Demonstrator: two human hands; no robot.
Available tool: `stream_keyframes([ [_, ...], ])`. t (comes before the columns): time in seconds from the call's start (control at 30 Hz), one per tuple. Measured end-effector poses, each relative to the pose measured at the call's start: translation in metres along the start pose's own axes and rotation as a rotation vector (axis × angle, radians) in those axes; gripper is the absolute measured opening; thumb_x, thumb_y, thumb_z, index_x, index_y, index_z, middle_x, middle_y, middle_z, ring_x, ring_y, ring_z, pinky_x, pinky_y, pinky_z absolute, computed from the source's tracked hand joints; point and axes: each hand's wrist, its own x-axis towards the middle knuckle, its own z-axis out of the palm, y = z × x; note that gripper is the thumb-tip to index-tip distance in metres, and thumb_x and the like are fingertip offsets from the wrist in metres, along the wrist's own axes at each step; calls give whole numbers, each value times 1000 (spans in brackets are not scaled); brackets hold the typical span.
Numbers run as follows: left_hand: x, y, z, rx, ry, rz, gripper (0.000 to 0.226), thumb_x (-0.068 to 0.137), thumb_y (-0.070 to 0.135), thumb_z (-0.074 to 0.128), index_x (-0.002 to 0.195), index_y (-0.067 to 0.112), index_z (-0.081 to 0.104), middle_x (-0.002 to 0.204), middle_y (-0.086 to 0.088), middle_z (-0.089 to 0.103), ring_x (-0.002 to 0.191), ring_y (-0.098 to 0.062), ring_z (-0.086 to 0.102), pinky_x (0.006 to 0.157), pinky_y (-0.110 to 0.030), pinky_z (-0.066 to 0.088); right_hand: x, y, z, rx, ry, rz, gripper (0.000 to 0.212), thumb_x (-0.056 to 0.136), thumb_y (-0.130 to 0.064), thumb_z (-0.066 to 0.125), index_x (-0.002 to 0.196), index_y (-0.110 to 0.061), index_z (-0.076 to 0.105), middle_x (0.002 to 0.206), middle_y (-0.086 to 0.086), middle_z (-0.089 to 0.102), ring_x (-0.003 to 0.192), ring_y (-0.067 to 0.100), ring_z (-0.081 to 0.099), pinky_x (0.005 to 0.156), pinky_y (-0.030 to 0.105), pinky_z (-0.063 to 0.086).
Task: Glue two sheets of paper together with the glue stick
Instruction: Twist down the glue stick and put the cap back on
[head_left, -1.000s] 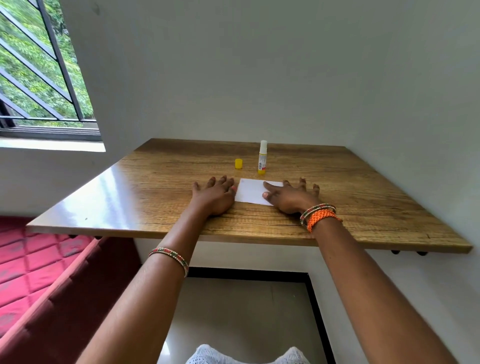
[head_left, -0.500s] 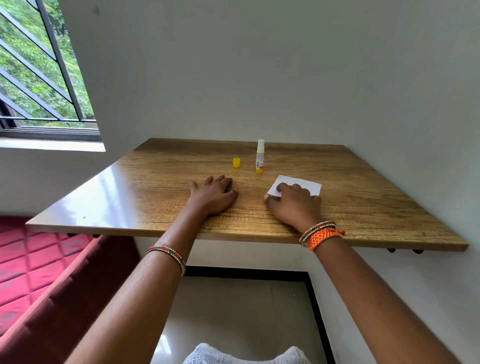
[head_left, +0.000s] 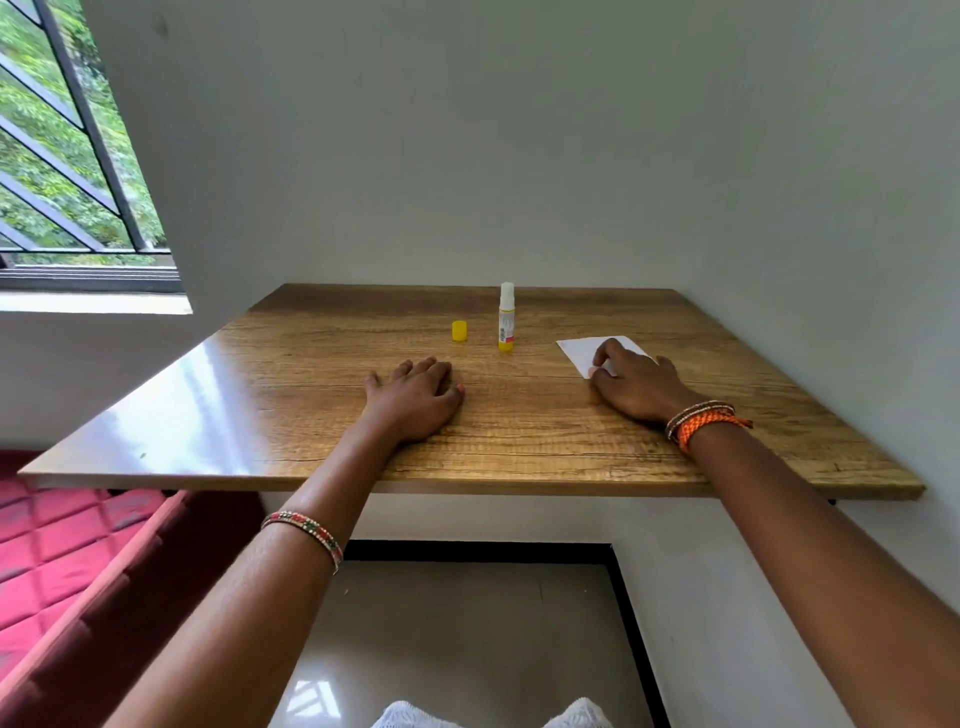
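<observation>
Two bare forearms reach forward from the bottom edge over a pale tiled floor (head_left: 467, 634) toward a wooden counter (head_left: 519, 447) fixed into a corner of grey walls. A beaded bangle (head_left: 304, 530) circles the left forearm, and orange woven bands (head_left: 704, 418) wrap the right wrist.

The left hand (head_left: 413, 397) lies flat on the bare wood, palm down, fingers straight and close together, holding nothing. The right hand (head_left: 636, 387) rests well apart from it, toward the right wall. Its fingers lie on the near part of a small white sheet of paper (head_left: 587, 351), thumb at the near left corner; whether it presses or pinches the sheet cannot be told. The paper lies flat, and only its far and left portions show past the fingers. Whether it is one sheet or two stacked cannot be told.

Farther back, between the two hands, a glue stick (head_left: 506, 317) stands upright with a white tip and yellow base, uncapped. Its yellow cap (head_left: 459, 331) sits just to its left. Neither touches a hand.

At far left, a barred window (head_left: 67, 156) shows green leaves, above a red quilted cushion (head_left: 57, 540).
</observation>
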Motion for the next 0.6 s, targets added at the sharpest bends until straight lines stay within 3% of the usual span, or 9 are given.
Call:
stream_keyframes([
  [0.07,3,0,-4,-42,21,-23,51,95,47,33,142,27,34,153,0,31,142,-24,21,113,-58,6,6,-1,0,-82,65,18,29,95,-38,36,114,-20,49,126,5,59,119,27,50,112,54,17],
  [0.13,10,0,-7,-193,103,-61,38,95,41,37,128,27,50,134,-2,54,129,-26,42,111,-57,20,13,-10,1,-57,227,-14,30,91,-36,46,111,-16,56,123,8,60,117,28,52,108,48,26],
  [0.2,23,6,-9,-449,264,-73,26,94,33,40,110,25,59,110,-2,66,105,-25,58,99,-50,41,24,-32,1,270,333,-57,30,85,-26,59,111,-11,61,120,10,62,112,27,55,97,32,38],
  [0.27,41,22,-13,-606,402,-62,22,93,28,41,102,26,62,100,-5,68,93,-27,62,88,-46,49,44,-60,4,592,252,-19,37,82,-19,66,116,-6,60,120,12,62,111,25,57,88,26,41],
  [0.37,67,51,-15,-626,419,-47,27,95,32,40,109,20,60,109,-8,67,105,-29,59,96,-48,42,75,-90,24,583,120,-15,42,79,-28,71,112,-3,62,112,12,65,100,24,60,75,26,38],
  [0.47,89,60,-7,-567,317,-19,34,96,41,39,115,21,57,118,-5,64,116,-25,53,106,-53,29,90,-93,36,598,206,-87,26,85,-24,63,99,-4,71,99,13,71,93,25,66,68,25,40],
  [0.53,101,59,-4,-560,336,43,34,94,43,42,116,22,58,119,-4,64,118,-24,53,106,-53,27,98,-86,34,685,255,-158,21,90,-18,57,102,-8,71,96,8,71,89,20,65,71,28,47],
  [0.6,107,63,-9,-509,399,64,32,94,37,45,119,23,59,121,-2,65,120,-22,53,105,-45,27,103,-82,28,815,249,-209,21,93,-16,53,106,-10,68,98,13,70,88,25,67,66,32,57],
])
